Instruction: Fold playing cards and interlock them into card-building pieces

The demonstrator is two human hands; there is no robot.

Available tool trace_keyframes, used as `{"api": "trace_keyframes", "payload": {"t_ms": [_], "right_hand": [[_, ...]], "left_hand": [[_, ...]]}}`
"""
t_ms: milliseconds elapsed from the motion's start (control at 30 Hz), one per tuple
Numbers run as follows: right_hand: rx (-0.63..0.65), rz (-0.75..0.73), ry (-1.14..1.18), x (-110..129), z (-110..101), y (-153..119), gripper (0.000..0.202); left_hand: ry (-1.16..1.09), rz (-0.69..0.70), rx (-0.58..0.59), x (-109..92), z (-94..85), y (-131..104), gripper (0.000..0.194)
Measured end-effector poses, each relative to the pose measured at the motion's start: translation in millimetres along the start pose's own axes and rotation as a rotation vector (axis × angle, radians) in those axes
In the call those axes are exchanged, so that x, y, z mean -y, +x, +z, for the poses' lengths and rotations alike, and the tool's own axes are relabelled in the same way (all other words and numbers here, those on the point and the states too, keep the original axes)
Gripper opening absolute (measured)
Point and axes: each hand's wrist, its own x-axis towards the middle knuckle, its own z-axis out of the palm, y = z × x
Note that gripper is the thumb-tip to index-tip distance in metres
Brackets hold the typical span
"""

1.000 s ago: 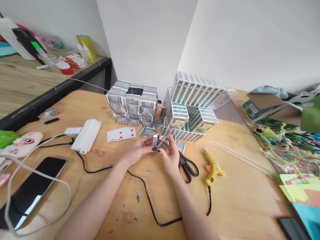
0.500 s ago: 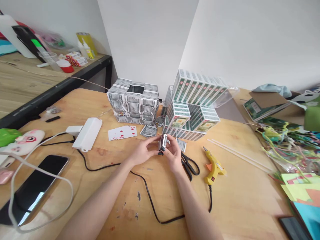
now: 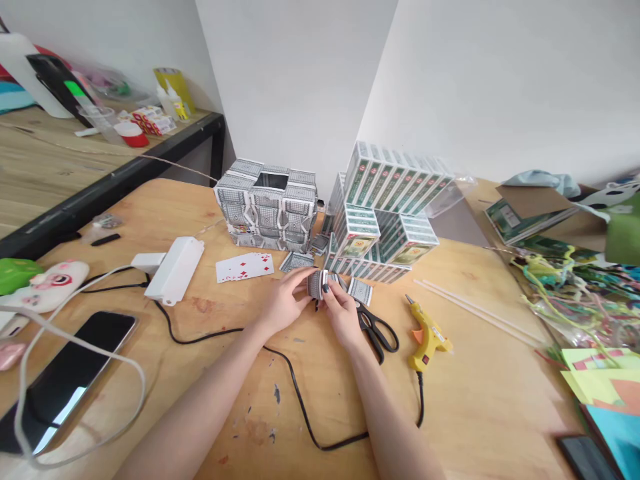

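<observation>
My left hand and my right hand are together at the middle of the table. Between them they grip a folded playing card with a grey patterned back; the fingers partly cover it. The right thumb presses on its near face. Just right of my right hand lie black-handled scissors, their blades partly hidden. Beyond the hands are a grey-backed card, more grey-backed cards and a fan of face-up cards. Behind these stands a box built of folded cards.
Stacked card packs stand behind the hands to the right. A yellow glue gun lies right of the scissors, near clear glue sticks. Its black cord crosses under my arms. To the left are a white power adapter and a phone.
The folded card has been turned, so its patterned face now shows instead of its edge. Both hands have shifted slightly left, uncovering more of the card by the scissors.
</observation>
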Motion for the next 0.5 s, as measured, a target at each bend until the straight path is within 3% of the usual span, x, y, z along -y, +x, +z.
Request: {"api": "trace_keyframes", "payload": {"t_ms": [100, 267, 500], "right_hand": [[0.063, 0.060, 0.046, -0.8, 1.1, 1.0, 0.033], [0.064, 0.075, 0.130, -2.9, -0.6, 2.0, 0.029], [0.031, -0.021, -0.089, 1.0, -1.1, 1.6, 0.037]], "left_hand": [[-0.032, 0.005, -0.002, 1.1, 1.8, -0.9, 0.046], [-0.061, -0.015, -0.009, 3.0, 4.3, -2.0, 0.045], [-0.040, -0.014, 0.004, 5.6, 4.1, -2.6, 0.048]]}}
